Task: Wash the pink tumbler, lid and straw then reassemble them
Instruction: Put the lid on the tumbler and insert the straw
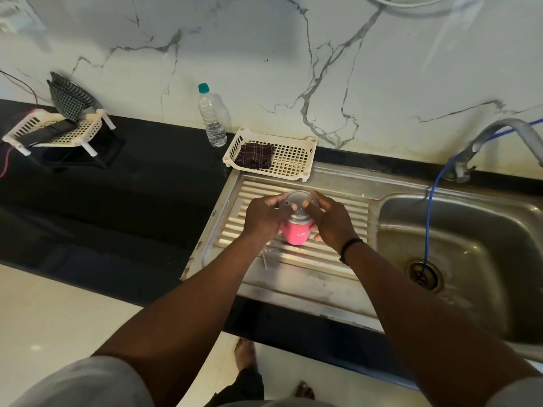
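Note:
The pink tumbler [297, 234] stands upright on the ribbed steel drainboard [332, 207]. A clear lid [298, 201] sits on its top. My left hand [264, 214] grips the lid's left rim with curled fingers. My right hand [329, 218] grips the lid's right rim, thumb on top, with lower fingers against the tumbler's side. A thin straw [265, 261] lies on the drainboard just in front of the tumbler, beside my left forearm.
A white basket [296, 160] holding a dark folded cloth [255, 155] stands behind the tumbler. A water bottle [212, 116] stands by the wall. The sink basin [458, 259] lies to the right under a tap [499, 133] with a blue hose [430, 218]. A second white rack [55, 130] sits far left.

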